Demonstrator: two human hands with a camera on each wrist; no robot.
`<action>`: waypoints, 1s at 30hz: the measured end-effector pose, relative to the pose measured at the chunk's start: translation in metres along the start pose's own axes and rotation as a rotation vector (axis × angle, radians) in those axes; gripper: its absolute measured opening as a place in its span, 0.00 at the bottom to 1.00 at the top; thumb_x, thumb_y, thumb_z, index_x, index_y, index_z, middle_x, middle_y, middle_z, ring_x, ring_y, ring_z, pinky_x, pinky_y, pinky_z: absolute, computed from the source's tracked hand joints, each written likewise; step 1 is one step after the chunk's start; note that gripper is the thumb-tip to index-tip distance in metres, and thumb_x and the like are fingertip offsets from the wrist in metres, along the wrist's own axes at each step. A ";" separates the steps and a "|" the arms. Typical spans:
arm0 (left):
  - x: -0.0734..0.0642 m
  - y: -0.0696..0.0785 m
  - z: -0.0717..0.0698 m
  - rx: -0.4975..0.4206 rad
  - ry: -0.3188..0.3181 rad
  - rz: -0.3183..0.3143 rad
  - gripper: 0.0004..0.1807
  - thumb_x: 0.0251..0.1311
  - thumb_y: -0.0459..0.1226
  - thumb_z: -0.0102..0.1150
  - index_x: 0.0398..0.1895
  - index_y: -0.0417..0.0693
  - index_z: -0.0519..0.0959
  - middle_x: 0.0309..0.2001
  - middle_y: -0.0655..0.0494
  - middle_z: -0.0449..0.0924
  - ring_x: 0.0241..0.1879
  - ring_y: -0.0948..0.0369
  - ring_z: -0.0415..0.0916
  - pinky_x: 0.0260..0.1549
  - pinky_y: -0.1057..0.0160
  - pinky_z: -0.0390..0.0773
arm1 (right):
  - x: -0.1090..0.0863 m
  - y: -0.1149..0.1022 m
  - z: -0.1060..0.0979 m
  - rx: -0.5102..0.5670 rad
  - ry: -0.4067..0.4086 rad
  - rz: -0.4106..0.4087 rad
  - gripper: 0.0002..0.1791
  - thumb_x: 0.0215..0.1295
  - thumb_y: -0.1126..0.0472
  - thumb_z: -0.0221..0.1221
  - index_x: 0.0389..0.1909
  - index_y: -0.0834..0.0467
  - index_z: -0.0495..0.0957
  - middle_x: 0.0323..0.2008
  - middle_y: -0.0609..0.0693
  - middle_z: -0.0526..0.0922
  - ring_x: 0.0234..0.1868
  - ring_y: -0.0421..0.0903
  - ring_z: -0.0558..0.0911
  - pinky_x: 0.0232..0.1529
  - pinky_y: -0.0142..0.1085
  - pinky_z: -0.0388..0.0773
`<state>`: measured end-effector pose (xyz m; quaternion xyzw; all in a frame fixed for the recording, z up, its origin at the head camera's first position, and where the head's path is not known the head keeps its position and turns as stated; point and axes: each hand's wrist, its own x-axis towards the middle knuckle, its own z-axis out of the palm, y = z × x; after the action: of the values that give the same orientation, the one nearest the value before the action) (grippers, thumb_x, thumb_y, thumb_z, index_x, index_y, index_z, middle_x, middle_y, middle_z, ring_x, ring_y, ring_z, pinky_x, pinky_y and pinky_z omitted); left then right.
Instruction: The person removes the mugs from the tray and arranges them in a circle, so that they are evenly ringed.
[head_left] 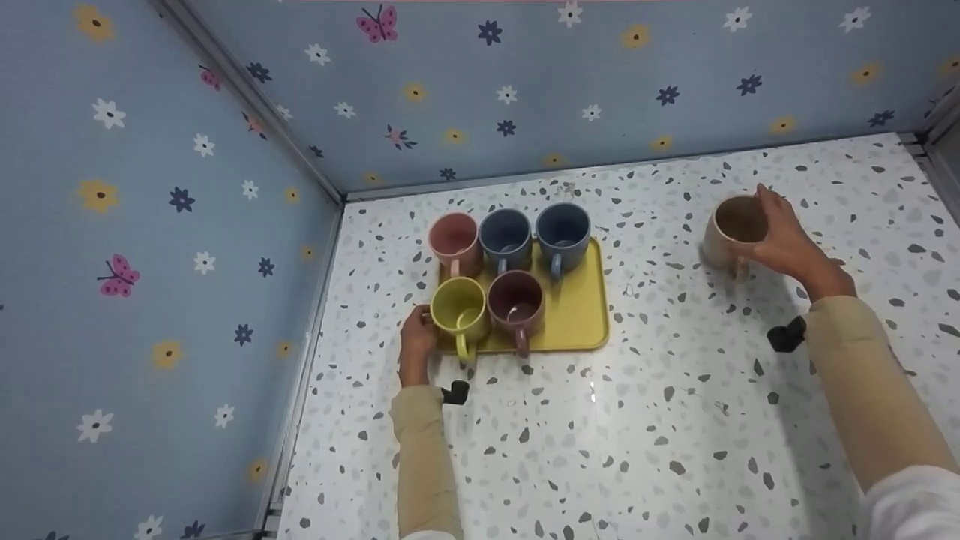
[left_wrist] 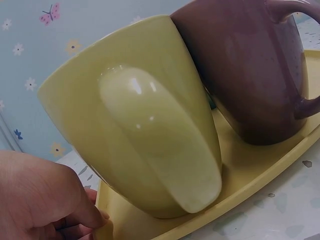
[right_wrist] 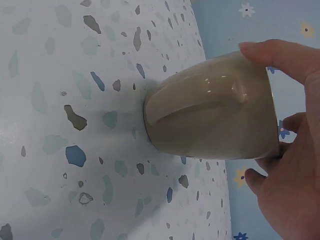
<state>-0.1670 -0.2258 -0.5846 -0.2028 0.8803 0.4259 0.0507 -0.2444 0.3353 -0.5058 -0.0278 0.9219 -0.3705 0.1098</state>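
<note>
On the right, a beige mug [head_left: 721, 240] stands upright with its handle toward the person. My right hand [head_left: 787, 244] grips it by the rim, and the right wrist view shows the thumb [right_wrist: 265, 50] at the rim. At the left, my left hand [head_left: 418, 341] holds the left edge of a yellow tray [head_left: 577, 315], beside a yellow-green mug [head_left: 459, 307]. In the left wrist view, the fingertips [left_wrist: 92, 215] meet the tray's rim; some fingers are hidden. Also on the tray are a plum mug [head_left: 516, 304], a pink mug [head_left: 455, 244] and two blue mugs [head_left: 506, 238].
The tray lies on a white speckled table [head_left: 600, 450]. Behind it rises a blue wall [head_left: 525, 82] with flowers and butterflies, and another patterned wall [head_left: 150, 300] borders the left side. The tray's front right part holds no mug.
</note>
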 end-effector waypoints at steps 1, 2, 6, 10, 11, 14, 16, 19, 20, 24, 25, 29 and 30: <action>0.000 0.000 0.000 0.000 0.000 0.000 0.17 0.58 0.32 0.45 0.51 0.42 0.73 0.42 0.43 0.78 0.44 0.51 0.73 0.44 0.55 0.71 | -0.001 -0.001 0.001 0.002 0.020 -0.003 0.59 0.53 0.43 0.61 0.71 0.49 0.27 0.71 0.60 0.27 0.69 0.64 0.37 0.59 0.67 0.42; 0.000 0.000 0.000 -0.002 0.000 0.001 0.17 0.58 0.32 0.45 0.51 0.42 0.73 0.42 0.43 0.78 0.44 0.51 0.73 0.44 0.55 0.71 | -0.001 -0.002 0.001 0.001 0.038 -0.004 0.59 0.53 0.42 0.61 0.71 0.49 0.27 0.71 0.59 0.27 0.69 0.63 0.36 0.59 0.67 0.42; 0.000 0.000 0.000 0.006 0.003 0.006 0.17 0.59 0.32 0.44 0.51 0.42 0.73 0.42 0.44 0.78 0.44 0.51 0.73 0.45 0.56 0.71 | -0.002 -0.009 0.003 0.011 0.104 -0.025 0.57 0.54 0.41 0.60 0.72 0.47 0.29 0.71 0.55 0.27 0.70 0.60 0.35 0.59 0.67 0.42; -0.001 0.000 0.000 -0.002 -0.007 0.006 0.18 0.60 0.31 0.43 0.52 0.42 0.73 0.43 0.43 0.77 0.43 0.52 0.72 0.44 0.56 0.71 | -0.002 -0.015 0.007 0.027 0.169 -0.069 0.56 0.54 0.42 0.60 0.72 0.47 0.31 0.72 0.53 0.30 0.70 0.57 0.36 0.60 0.65 0.42; -0.001 0.000 0.000 -0.009 -0.009 0.003 0.18 0.59 0.30 0.43 0.53 0.42 0.72 0.43 0.43 0.77 0.43 0.52 0.72 0.44 0.56 0.71 | -0.002 -0.017 0.008 0.029 0.185 -0.083 0.56 0.53 0.42 0.61 0.72 0.47 0.32 0.72 0.53 0.31 0.70 0.57 0.37 0.61 0.65 0.42; -0.001 0.001 0.000 -0.021 -0.012 0.003 0.19 0.58 0.29 0.42 0.53 0.41 0.72 0.44 0.43 0.77 0.43 0.51 0.72 0.44 0.55 0.71 | -0.001 -0.023 0.012 0.043 0.217 -0.123 0.56 0.53 0.43 0.62 0.72 0.48 0.34 0.72 0.53 0.33 0.71 0.55 0.38 0.61 0.64 0.42; -0.001 0.001 0.000 -0.013 -0.008 0.005 0.19 0.58 0.29 0.43 0.53 0.41 0.72 0.44 0.43 0.76 0.43 0.51 0.72 0.44 0.55 0.71 | 0.000 -0.028 0.014 0.056 0.227 -0.144 0.56 0.52 0.44 0.63 0.72 0.47 0.35 0.72 0.52 0.34 0.71 0.54 0.39 0.62 0.63 0.42; -0.001 0.001 0.000 -0.008 -0.006 0.002 0.19 0.58 0.29 0.43 0.53 0.41 0.72 0.44 0.43 0.76 0.43 0.51 0.72 0.44 0.55 0.71 | 0.001 -0.036 0.018 0.074 0.239 -0.179 0.55 0.52 0.45 0.64 0.72 0.48 0.37 0.72 0.52 0.36 0.71 0.53 0.40 0.63 0.62 0.42; -0.001 0.001 0.000 -0.009 -0.006 0.001 0.19 0.58 0.29 0.43 0.53 0.41 0.72 0.43 0.43 0.76 0.43 0.51 0.72 0.43 0.56 0.71 | 0.001 -0.038 0.019 0.078 0.244 -0.188 0.55 0.51 0.45 0.64 0.72 0.47 0.37 0.72 0.53 0.37 0.71 0.53 0.40 0.63 0.62 0.42; -0.001 0.000 0.001 -0.020 0.005 -0.002 0.18 0.58 0.29 0.43 0.51 0.41 0.73 0.42 0.44 0.77 0.41 0.52 0.72 0.41 0.57 0.72 | 0.004 -0.048 0.023 0.081 0.255 -0.220 0.55 0.50 0.45 0.65 0.72 0.48 0.40 0.72 0.53 0.39 0.71 0.53 0.43 0.63 0.61 0.42; -0.001 0.000 0.001 -0.021 0.009 0.001 0.18 0.58 0.29 0.43 0.51 0.41 0.74 0.41 0.44 0.77 0.41 0.52 0.72 0.41 0.57 0.72 | 0.005 -0.051 0.024 0.082 0.257 -0.227 0.55 0.50 0.45 0.65 0.72 0.48 0.40 0.72 0.53 0.40 0.71 0.53 0.43 0.64 0.60 0.42; -0.001 0.001 0.001 -0.014 0.009 0.001 0.18 0.58 0.29 0.43 0.51 0.42 0.74 0.41 0.44 0.77 0.41 0.52 0.72 0.41 0.57 0.72 | 0.008 -0.059 0.029 0.082 0.248 -0.253 0.55 0.51 0.45 0.65 0.72 0.49 0.41 0.72 0.53 0.40 0.71 0.51 0.44 0.65 0.57 0.44; -0.001 0.001 0.001 -0.011 0.005 -0.001 0.18 0.59 0.30 0.42 0.52 0.42 0.73 0.41 0.44 0.77 0.41 0.52 0.72 0.41 0.57 0.72 | 0.009 -0.060 0.030 0.079 0.247 -0.257 0.54 0.51 0.45 0.65 0.72 0.49 0.41 0.72 0.53 0.40 0.71 0.51 0.44 0.65 0.57 0.44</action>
<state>-0.1664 -0.2240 -0.5845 -0.2046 0.8780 0.4302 0.0478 -0.2487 0.2701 -0.4869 -0.0952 0.9021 -0.4178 -0.0514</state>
